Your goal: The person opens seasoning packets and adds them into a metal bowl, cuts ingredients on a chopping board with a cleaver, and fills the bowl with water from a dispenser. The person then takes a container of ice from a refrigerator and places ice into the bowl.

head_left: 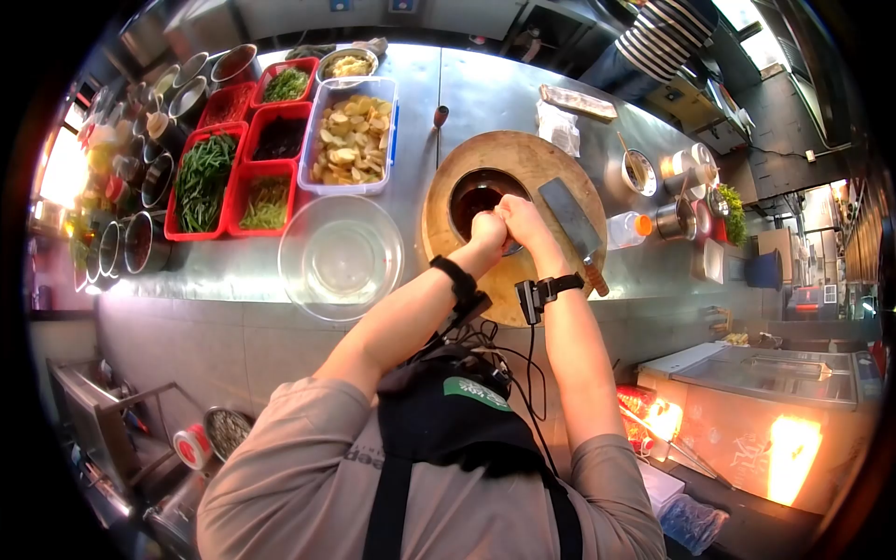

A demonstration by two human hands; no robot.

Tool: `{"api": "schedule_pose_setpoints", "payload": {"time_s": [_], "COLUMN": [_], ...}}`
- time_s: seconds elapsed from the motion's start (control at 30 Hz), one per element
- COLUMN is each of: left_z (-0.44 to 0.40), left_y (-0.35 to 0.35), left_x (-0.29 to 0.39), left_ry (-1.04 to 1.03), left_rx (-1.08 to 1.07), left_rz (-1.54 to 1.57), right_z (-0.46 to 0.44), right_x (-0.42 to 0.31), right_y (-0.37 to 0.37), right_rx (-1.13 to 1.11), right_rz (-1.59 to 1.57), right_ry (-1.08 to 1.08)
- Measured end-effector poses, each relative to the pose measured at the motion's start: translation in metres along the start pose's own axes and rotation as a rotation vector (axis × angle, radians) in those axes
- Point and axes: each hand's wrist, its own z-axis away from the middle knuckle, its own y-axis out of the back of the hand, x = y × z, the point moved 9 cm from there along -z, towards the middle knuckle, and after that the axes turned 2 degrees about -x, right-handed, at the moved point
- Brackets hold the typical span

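Bowl [463, 185] looks hard, maybe slippery, best held by its rim. Left hand [488, 234] and right hand [524, 223] curl closed over its near right side; I cannot tell on what.

Dark reddish liquid [474, 201], tan board [504, 294]
My apron [443, 429] is black, the baskets [263, 170] red, the bottle cap [643, 225] orange, a person's top [665, 37] striped dark and white.

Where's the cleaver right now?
In the head view, the cleaver lies on the right side of the round wooden board, between the dark bowl and the orange-capped bottle.
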Motion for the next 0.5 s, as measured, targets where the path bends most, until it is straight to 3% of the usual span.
{"api": "schedule_pose_setpoints", "payload": {"time_s": [0.17,0.3,0.4,0.5], "left_z": [-0.002,0.013,0.028,0.029], "left_y": [0.001,-0.001,-0.002,-0.003], "left_x": [0.019,0.031,0.034,0.033], "left_ry": [-0.095,0.007,0.092,0.097], "left_rx": [-0.007,-0.009,-0.031,-0.048], "left_rz": [-0.155,-0.155,-0.102,-0.102], "right_z": [0.006,0.010,0.016,0.019], "right_x": [-0.014,-0.012,-0.010,-0.010], "right_y": [0.016,0.035,0.041,0.047], "right_rx": [0.107,0.161,0.030,0.044], "right_rz": [-0.139,-0.221,-0.270,-0.247], "right_ry": [0.015,0.057,-0.017,-0.023]}}
